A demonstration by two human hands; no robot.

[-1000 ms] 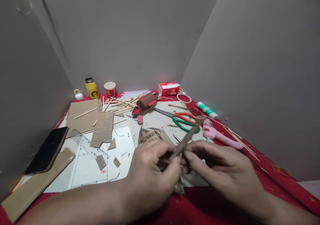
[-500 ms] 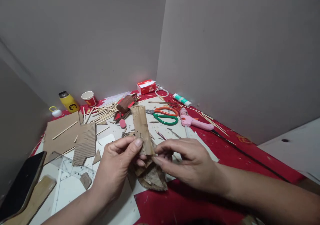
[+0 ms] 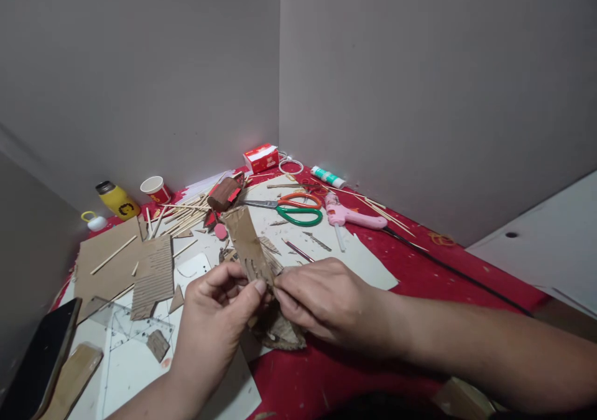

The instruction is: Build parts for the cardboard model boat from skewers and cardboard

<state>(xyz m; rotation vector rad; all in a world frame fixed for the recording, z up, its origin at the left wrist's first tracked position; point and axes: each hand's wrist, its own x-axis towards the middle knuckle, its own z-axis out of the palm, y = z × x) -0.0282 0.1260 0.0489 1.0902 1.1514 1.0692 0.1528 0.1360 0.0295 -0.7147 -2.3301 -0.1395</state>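
both hands seemingly pinch upright cardboard strip, fingers meeting

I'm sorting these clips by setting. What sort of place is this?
Probably a home craft table in a wall corner: scissors, a pink glue gun and wooden sticks lie about it.

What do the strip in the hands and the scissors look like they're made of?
The strip, pinched by the left hand and right hand, looks like brown cardboard: matte, with a torn, ragged edge. The scissors seem to have grey metal blades and glossy handles, probably plastic, one orange, one green.
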